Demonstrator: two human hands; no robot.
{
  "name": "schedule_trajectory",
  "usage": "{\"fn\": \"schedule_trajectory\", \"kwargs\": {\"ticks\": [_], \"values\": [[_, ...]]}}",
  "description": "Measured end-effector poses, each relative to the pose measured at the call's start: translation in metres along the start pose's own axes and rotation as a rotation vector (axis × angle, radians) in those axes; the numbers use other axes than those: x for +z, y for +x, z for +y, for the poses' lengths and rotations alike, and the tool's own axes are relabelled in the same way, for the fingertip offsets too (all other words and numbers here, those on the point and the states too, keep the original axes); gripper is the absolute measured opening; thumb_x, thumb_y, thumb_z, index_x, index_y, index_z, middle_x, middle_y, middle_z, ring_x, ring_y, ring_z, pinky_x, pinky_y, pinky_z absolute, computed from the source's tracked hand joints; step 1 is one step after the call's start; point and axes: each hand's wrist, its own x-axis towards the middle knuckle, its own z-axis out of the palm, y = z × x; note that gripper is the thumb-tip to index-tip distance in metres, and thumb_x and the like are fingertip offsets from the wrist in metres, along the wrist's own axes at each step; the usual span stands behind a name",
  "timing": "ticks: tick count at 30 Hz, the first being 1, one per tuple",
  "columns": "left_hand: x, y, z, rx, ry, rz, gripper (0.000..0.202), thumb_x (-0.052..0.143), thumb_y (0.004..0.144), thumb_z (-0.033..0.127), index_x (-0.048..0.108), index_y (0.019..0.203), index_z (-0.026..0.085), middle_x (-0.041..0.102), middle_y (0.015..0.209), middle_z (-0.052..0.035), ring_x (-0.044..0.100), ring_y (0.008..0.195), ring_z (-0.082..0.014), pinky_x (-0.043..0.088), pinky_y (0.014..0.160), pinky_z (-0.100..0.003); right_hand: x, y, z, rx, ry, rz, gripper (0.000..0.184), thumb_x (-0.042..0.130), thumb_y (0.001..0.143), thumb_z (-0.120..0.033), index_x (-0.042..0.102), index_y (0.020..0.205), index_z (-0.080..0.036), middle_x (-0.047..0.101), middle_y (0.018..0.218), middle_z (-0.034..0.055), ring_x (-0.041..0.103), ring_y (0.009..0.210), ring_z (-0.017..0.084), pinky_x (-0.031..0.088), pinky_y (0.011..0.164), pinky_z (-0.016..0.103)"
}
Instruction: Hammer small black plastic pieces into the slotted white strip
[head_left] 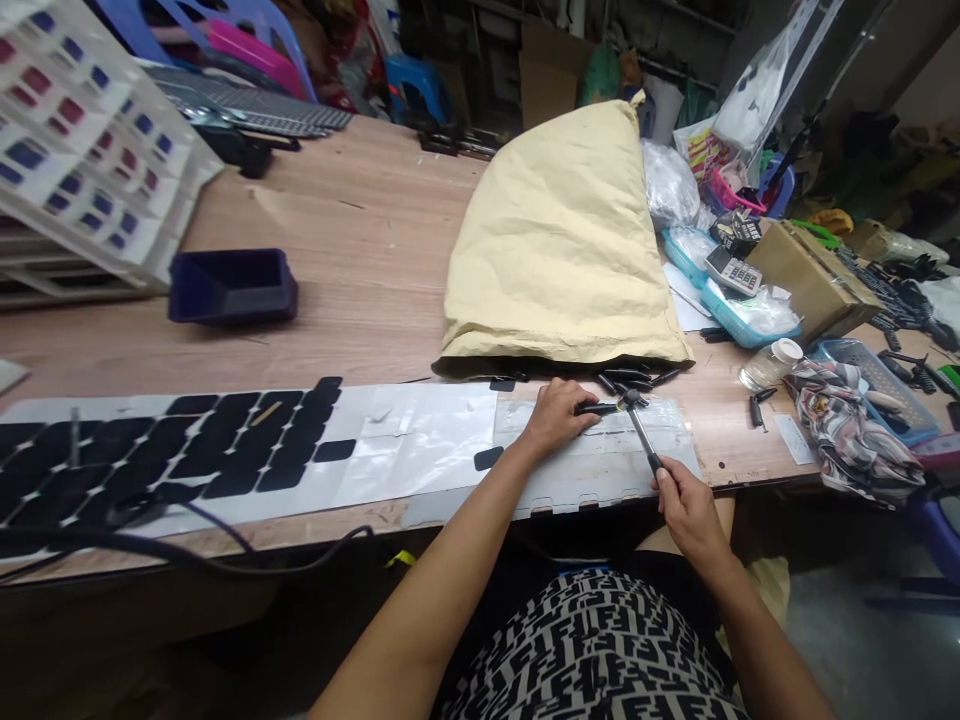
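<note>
Head view: close to the near edge of the worktop [360, 220], a slim black piece [599, 408] sits above a clear sheet [600, 468], its long axis running roughly left to right, along that edge. One end points right, toward the head of a small hammer [643, 436]. The hammer's handle slants from the near edge inward and a little left; its head overlaps the piece's right end from this angle, and whether the two touch I cannot tell. The left hand [559, 415] has a pinching grip, fingers drawn in around the piece's left part. The right hand [691, 510] has a clenched grip, wrapped around the lower end of the handle. Just beyond the piece, loose black pieces [634, 379] lie before a pale yellow sack [562, 230]. Left of the clear sheet, a white sheet [420, 430] with black patches [240, 440] stretches along the near edge.
</note>
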Motion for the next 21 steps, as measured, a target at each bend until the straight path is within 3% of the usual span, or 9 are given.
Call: {"fn": "schedule_trajectory", "kwargs": {"ticks": [10,17,21], "values": [[0.001,0.002,0.001,-0.012,0.004,0.060,0.020,0.079,0.082,0.036,0.082,0.100,0.028,0.060,0.091,-0.0033,0.049,0.092,-0.0215,0.040,0.085,-0.037,0.019,0.008,0.007,-0.209,-0.139,0.080,0.038,0.045,0.099,-0.036,0.070,0.120,-0.015,0.076,0.098,0.0116,0.071,0.090,0.023,0.058,0.089,0.039],[-0.002,0.003,0.002,-0.031,0.003,0.016,0.023,0.077,0.083,0.036,0.081,0.105,0.029,0.063,0.090,-0.0027,0.049,0.094,-0.0230,0.040,0.088,-0.040,0.024,0.010,0.005,-0.260,-0.130,0.097,0.037,0.046,0.100,-0.036,0.069,0.122,-0.017,0.075,0.105,0.0121,0.072,0.098,0.024,0.058,0.093,0.039],[-0.005,0.002,0.004,-0.041,-0.006,0.006,0.016,0.075,0.080,0.030,0.081,0.095,0.029,0.065,0.090,-0.0015,0.049,0.095,-0.0230,0.040,0.091,-0.040,0.030,0.010,0.001,-0.276,-0.096,0.052,0.037,0.046,0.100,-0.035,0.070,0.123,-0.017,0.075,0.107,0.0120,0.071,0.098,0.023,0.058,0.093,0.039]]}}
